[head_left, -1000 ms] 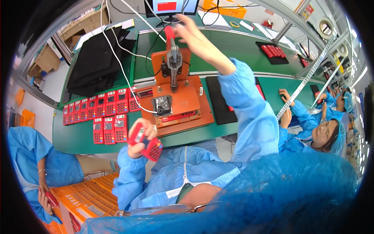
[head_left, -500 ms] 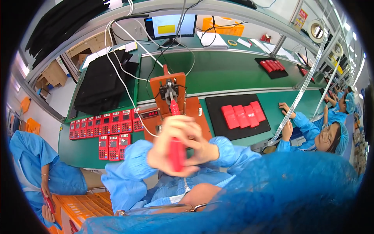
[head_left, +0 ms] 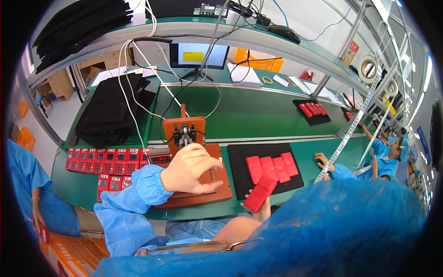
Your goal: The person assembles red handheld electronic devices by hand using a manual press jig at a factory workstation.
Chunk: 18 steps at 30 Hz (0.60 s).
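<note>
My right hand [head_left: 264,213] is closed around a red card terminal [head_left: 261,194], held tilted with its plain red side up at the near edge of a black mat [head_left: 240,161]. My left hand [head_left: 193,170] is over the orange-brown clamp fixture [head_left: 220,177], its thumb and forefinger spread apart. The metal toggle clamp [head_left: 185,134] shows just beyond the left hand. Its red handle is hidden behind that hand, so I cannot tell whether they touch. Several red terminals [head_left: 268,169] lie overlapping in a row on the mat.
Several keypad terminals [head_left: 108,161] stand in rows left of the fixture, beside a small digital display [head_left: 159,159]. Black sheets [head_left: 108,111] are piled behind them. White cables [head_left: 134,101] hang over the bench. A co-worker's hand [head_left: 321,160] rests on the bench at right.
Both hands were together around the red terminal before the fixture. Now my right hand has carried it right toward the mat, and my left hand has let go, staying over the fixture. The view has shifted.
</note>
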Motion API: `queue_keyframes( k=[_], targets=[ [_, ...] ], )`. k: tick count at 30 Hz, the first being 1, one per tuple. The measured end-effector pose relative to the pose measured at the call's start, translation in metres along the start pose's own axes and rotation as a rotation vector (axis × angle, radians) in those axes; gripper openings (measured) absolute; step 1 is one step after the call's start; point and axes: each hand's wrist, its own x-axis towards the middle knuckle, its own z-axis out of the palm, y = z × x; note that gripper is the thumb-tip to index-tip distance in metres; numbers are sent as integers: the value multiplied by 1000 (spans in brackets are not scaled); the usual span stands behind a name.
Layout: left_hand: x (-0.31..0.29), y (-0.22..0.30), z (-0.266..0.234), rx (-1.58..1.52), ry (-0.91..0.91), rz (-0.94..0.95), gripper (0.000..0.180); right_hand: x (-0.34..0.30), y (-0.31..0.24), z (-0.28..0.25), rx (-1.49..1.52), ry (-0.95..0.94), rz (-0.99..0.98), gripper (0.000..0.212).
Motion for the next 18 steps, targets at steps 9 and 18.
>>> queue_keyframes(
  k=[9, 18],
  targets=[
    [99, -96, -61, -90, 568, -301, 27, 60, -13, 93, -180, -306, -264, 65],
    [-179, -44, -32, -382, 11, -1087, 14, 45, -34, 51, -627, -284, -451, 63]
  ],
)
